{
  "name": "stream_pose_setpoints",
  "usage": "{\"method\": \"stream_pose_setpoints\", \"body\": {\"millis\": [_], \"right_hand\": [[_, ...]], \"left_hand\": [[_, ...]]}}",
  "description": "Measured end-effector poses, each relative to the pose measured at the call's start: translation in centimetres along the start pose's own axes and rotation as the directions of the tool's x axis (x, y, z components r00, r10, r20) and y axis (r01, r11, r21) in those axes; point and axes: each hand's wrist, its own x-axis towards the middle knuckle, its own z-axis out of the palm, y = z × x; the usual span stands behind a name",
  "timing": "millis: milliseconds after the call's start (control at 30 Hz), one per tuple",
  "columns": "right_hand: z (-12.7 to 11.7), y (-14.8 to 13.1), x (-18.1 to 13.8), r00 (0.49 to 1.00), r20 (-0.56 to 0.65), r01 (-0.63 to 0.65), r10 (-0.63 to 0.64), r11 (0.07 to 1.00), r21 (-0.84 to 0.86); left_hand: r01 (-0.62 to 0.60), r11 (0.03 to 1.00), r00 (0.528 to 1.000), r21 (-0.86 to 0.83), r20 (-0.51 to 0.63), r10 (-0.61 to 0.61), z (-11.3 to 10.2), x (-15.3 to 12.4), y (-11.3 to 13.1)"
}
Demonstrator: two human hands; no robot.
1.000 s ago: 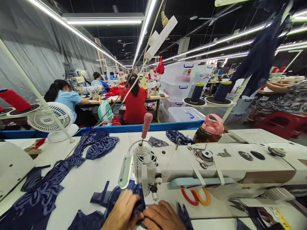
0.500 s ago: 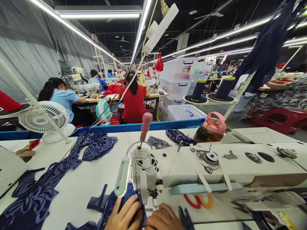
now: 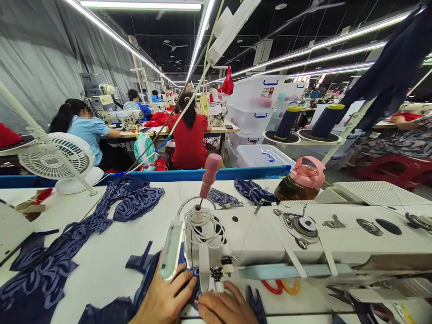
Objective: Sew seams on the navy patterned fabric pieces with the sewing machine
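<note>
Fabric (image 3: 146, 280) partly behind left hand (image 3: 172, 288)

- One left hand (image 3: 168, 290), one right hand (image 3: 225, 307)
- Two navy thread cones (image 3: 286, 123)
- One pink-handled screwdriver (image 3: 211, 173)
- One pink-lidded jug (image 3: 300, 182)
- Two loop handles (image 3: 280, 287), one red, one orange
- One white power strip (image 3: 235, 32)

Grey draped sheeting (image 3: 37, 54) upper left. Black ceiling (image 3: 145, 24), white tube lights (image 3: 141, 5) in rows running back. Clear lidded bins (image 3: 249, 96) stacked right of centre. Red plastic seating (image 3: 384, 173) at right edge.
</note>
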Motion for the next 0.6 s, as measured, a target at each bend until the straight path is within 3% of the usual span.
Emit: {"method": "stream_pose_setpoints", "body": {"millis": [67, 167, 367, 600], "right_hand": [[0.1, -0.1, 0.2, 1.0, -0.008, 0.007, -0.007, 1.0, -0.007], [0.6, -0.3, 0.0, 0.999, -0.038, 0.006, -0.006, 1.0, -0.007], [1.1, 0.0, -0.9, 0.998, -0.061, 0.005, -0.007, 0.999, -0.034], [1.3, 0.4, -0.4, 0.999, 0.023, 0.029, -0.027, 0.997, -0.077]], "left_hand": [[0.026, 0.999, 0.998, -0.041, 0.065, -0.023, -0.4, 0.0, 0.0], [0.024, 0.999, 1.0, 0.023, 0.008, -0.025, -1.2, 0.2, 0.5], [-0.033, 0.995, 0.996, 0.098, 0.086, 0.025, -2.6, 1.7, 0.7], [0.076, 0.994, 0.994, 0.082, -0.08, -0.069, -1.5, 3.6, 1.8]]}}
